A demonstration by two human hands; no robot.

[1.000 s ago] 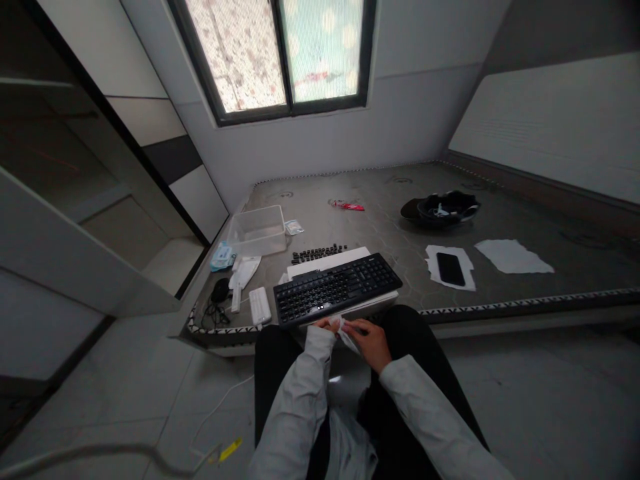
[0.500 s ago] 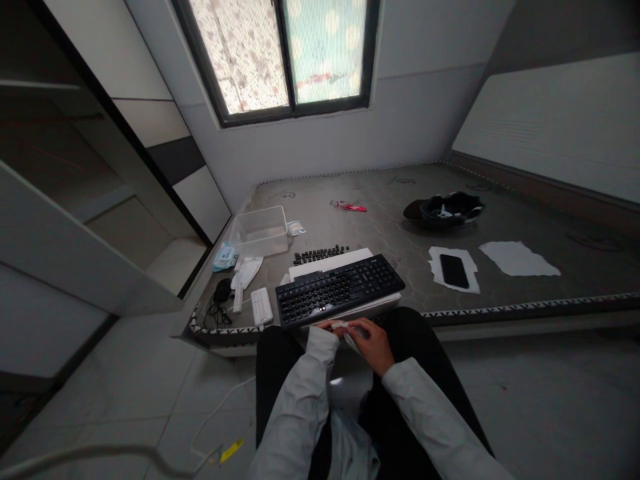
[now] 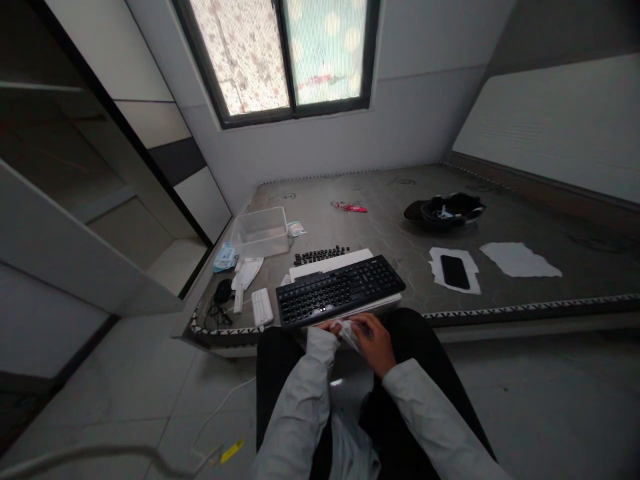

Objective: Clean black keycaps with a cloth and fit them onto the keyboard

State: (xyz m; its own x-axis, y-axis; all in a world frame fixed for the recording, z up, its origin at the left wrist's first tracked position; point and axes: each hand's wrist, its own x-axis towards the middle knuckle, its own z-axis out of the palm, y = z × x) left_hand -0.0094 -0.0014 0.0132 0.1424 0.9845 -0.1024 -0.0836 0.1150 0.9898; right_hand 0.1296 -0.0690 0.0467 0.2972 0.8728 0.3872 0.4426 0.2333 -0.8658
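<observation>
My left hand (image 3: 329, 327) and my right hand (image 3: 375, 341) meet over my lap, both closed on a small crumpled white wipe (image 3: 348, 332). They sit just below the near edge of a black keyboard (image 3: 339, 289), which rests on a flat white box (image 3: 332, 263) at the front of the grey mattress-like surface (image 3: 390, 227). A row of loose black keycaps (image 3: 320, 254) lies behind the box.
A clear plastic tub (image 3: 260, 231), a wipes packet (image 3: 223, 256), a black mouse with cable (image 3: 221, 291) and a white bar (image 3: 261, 306) lie to the left. A black phone on white paper (image 3: 454, 271), another paper sheet (image 3: 520, 259) and a black helmet (image 3: 444, 210) lie right.
My hands have bunched the white wipe tighter between them; my right hand has closed further over it. Nothing on the surface has moved.
</observation>
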